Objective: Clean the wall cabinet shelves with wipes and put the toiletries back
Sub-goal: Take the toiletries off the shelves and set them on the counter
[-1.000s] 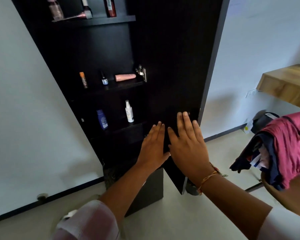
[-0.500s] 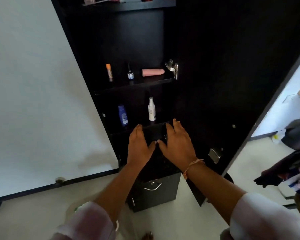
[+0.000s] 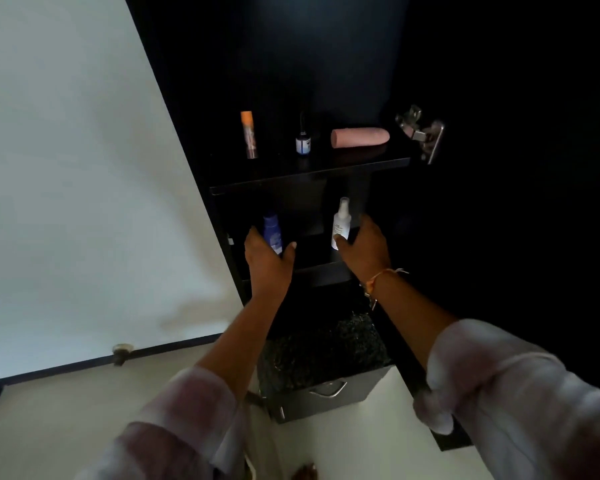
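Note:
The black wall cabinet stands open. On its lower shelf (image 3: 323,270) stand a blue bottle (image 3: 272,227) and a white spray bottle (image 3: 341,220). My left hand (image 3: 269,263) reaches in with fingers and thumb spread either side of the blue bottle, with small gaps showing. My right hand (image 3: 366,249) has its thumb on the base of the white spray bottle and its fingers curled round the bottle's right side. The shelf above (image 3: 309,173) carries an orange-capped tube (image 3: 248,135), a small dark dropper bottle (image 3: 302,142) and a pink tube (image 3: 359,136) lying on its side.
The open cabinet door (image 3: 499,202) hangs at my right, with a metal hinge (image 3: 421,133) near the upper shelf. Below the shelves a black drawer unit (image 3: 326,396) has a dark speckled top. A white wall and a doorstop (image 3: 122,351) are at the left.
Both hands moved up from the shelf's front edge and apart, the left to the blue bottle, the right to the white spray bottle. The view moved closer to the cabinet.

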`<action>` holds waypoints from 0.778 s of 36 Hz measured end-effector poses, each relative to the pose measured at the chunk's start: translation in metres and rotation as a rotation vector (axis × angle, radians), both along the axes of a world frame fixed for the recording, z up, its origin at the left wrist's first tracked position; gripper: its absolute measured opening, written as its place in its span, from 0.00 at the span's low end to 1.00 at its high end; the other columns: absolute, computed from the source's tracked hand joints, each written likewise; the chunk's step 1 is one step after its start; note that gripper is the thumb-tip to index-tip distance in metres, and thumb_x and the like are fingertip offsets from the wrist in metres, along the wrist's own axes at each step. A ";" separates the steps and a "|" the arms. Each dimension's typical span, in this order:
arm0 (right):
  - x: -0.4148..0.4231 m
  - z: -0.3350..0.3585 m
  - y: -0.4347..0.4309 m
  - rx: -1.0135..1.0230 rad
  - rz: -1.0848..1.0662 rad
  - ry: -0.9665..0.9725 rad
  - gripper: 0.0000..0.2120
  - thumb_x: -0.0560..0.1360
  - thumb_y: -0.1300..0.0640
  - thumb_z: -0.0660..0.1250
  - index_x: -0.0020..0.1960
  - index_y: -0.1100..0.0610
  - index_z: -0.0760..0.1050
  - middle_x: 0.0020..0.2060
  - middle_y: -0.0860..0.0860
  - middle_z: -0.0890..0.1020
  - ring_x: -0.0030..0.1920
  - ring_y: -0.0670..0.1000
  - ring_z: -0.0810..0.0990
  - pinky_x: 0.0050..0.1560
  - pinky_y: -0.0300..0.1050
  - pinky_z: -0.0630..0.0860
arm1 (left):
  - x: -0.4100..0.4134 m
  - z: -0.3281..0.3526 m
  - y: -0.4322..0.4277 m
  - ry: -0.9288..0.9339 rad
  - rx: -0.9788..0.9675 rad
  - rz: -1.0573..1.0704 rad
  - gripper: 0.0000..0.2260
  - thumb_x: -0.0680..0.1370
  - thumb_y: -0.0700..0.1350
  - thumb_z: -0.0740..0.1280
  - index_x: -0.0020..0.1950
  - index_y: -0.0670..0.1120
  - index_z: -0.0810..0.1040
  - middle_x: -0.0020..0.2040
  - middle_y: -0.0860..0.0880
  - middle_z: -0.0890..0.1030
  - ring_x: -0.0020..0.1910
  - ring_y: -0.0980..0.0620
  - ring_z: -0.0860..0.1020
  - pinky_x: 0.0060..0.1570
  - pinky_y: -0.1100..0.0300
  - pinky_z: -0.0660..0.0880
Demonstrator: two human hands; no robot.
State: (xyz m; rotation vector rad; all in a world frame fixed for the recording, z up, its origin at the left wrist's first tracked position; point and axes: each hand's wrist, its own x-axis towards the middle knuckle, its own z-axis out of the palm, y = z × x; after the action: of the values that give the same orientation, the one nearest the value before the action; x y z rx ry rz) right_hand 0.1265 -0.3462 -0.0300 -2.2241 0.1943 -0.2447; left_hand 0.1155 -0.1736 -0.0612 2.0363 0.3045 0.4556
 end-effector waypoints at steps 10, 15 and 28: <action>0.062 -0.023 0.004 0.100 -0.002 -0.038 0.20 0.71 0.52 0.73 0.62 0.52 0.75 0.53 0.50 0.83 0.53 0.49 0.81 0.56 0.46 0.78 | 0.051 -0.014 0.020 -0.002 -0.087 -0.040 0.24 0.75 0.49 0.72 0.66 0.44 0.69 0.60 0.43 0.77 0.59 0.44 0.77 0.61 0.48 0.74; 0.080 -0.031 0.010 0.192 -0.050 -0.033 0.17 0.73 0.53 0.72 0.61 0.54 0.77 0.49 0.51 0.83 0.50 0.50 0.82 0.55 0.45 0.78 | 0.059 -0.017 0.026 0.026 -0.115 -0.081 0.21 0.77 0.49 0.69 0.68 0.45 0.71 0.61 0.46 0.79 0.61 0.47 0.77 0.60 0.58 0.73; 0.029 -0.036 0.023 0.216 0.108 -0.167 0.09 0.75 0.54 0.71 0.52 0.58 0.81 0.43 0.48 0.82 0.43 0.40 0.80 0.45 0.34 0.77 | 0.018 -0.014 0.030 -0.110 -0.096 -0.200 0.11 0.76 0.48 0.70 0.58 0.51 0.75 0.49 0.58 0.79 0.48 0.61 0.79 0.52 0.58 0.79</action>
State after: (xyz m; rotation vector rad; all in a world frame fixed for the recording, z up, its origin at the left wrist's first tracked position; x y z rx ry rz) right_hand 0.1558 -0.3228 -0.0657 -1.9818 0.0088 -0.3331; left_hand 0.1335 -0.1440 -0.0748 1.9168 0.0539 0.4182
